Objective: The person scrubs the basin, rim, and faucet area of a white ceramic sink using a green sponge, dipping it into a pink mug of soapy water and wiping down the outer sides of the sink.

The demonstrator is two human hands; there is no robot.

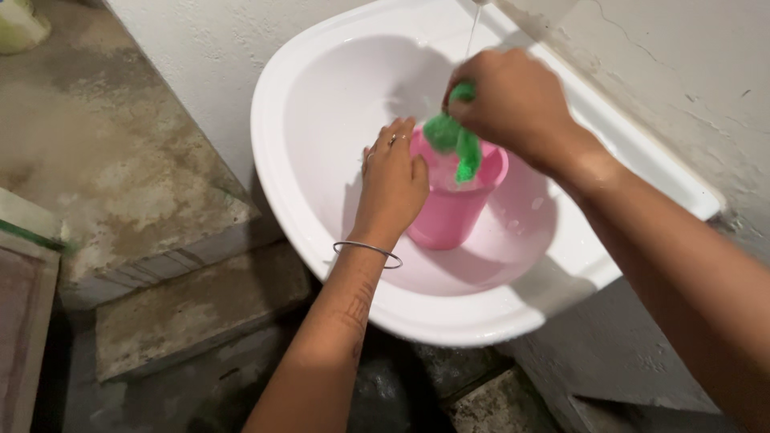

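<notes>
Status of wash: pink plastic cup [453, 210] standing upright in white wall-mounted basin [321, 88], thin stream of water [473, 28] falling from above toward cup mouth. Tap itself out of frame. Scrubbing judged under way, not finished: green mesh scrubber [455, 138] at cup rim, part of it hanging into the opening; some water apparently inside cup, level not clear. No suds discernible. Rinse and removal from basin judged still outstanding; cup not yet lifted or tipped.

Left hand [393, 180]: fingers curled loosely round near side of cup, thumb toward rim, steadying it against basin floor. Grip moderate, hand partly closed on cup wall. Ring on one finger, thin metal bangle [367, 252] at wrist.

Right hand [509, 100]: closed tight round upper end of scrubber, fingers bunched, knuckles up, directly over cup mouth and just beside the water stream. Scrubber's lower end touching cup rim or dipping inside; exact contact hidden by hand.

Position of cup: right of centre in basin bowl, near back wall side, between the two hands.

Surroundings: rough plastered wall [682, 64] behind basin; stained concrete ledge [120, 160] and step to the left; pale container [20, 24] at top-left corner, only partly in view.
</notes>
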